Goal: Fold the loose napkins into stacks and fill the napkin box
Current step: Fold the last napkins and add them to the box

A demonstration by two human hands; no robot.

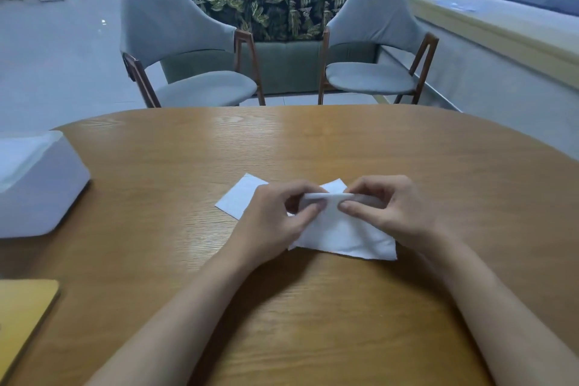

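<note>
Head view: left hand [275, 213] and right hand [387, 208] fingers pinch the napkin [344, 235] fold; align edges squarely, then press the crease onto the tabletop [313, 141].

Wooden table [313, 141] lies under your fingers [308, 213]. Beyond them: left grey chair [185, 34], right grey chair [376, 25], leaf-print sofa [266, 0]. Yellow board [22, 307] left of them, nearer you.

Both hands meet mid-table [313, 141] on a napkin [344, 235]. Another napkin [241, 197] lies behind it. The napkin box [37, 185] sits far left.
</note>
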